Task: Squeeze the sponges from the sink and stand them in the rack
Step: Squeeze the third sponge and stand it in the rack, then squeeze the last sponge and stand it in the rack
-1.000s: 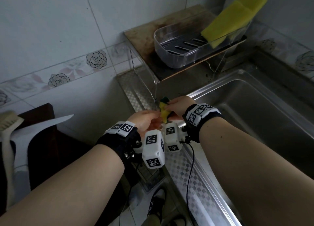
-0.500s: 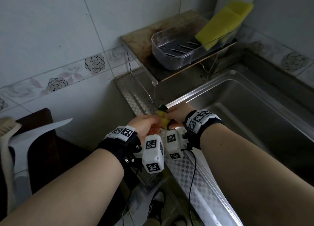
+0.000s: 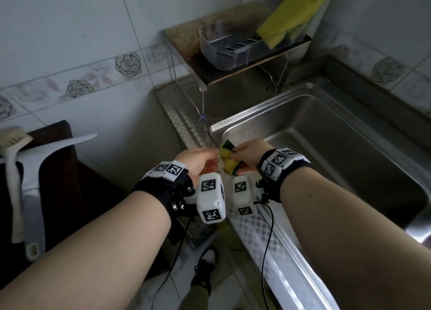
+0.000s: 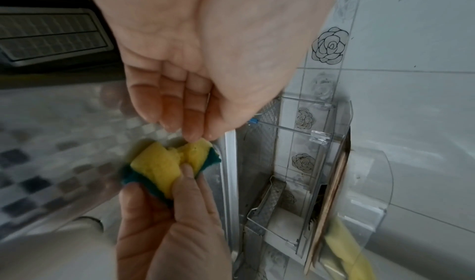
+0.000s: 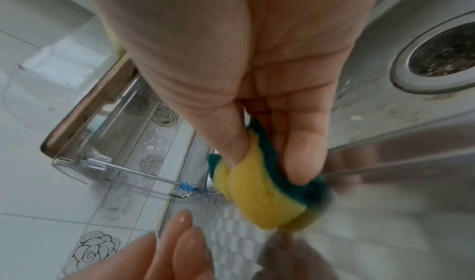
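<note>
1. The stainless-steel sink basin [image 3: 326,146] fills the right half of the head view; no other sponge shows in the part of it that is visible.
2. At the upper centre, a clear plastic slotted rack [image 3: 235,51] sits on a brown shelf board [image 3: 186,44], with a yellow sponge [image 3: 289,13] already leaning in its right end.
3. At centre frame, the right hand [image 3: 249,153] pinches a folded yellow-and-green scouring sponge [image 3: 227,159] between thumb and curled fingers, over the sink's near-left corner.
4. The left hand [image 3: 198,161] is just beside it, fingers relaxed and straight, holding nothing; its fingertips [image 4: 190,134] reach the sponge's edge.
5. Judged step: squeezing is finishing. Next, the right hand should lift toward the rack and stand the sponge on edge in a free slot left of the yellow one.
</note>
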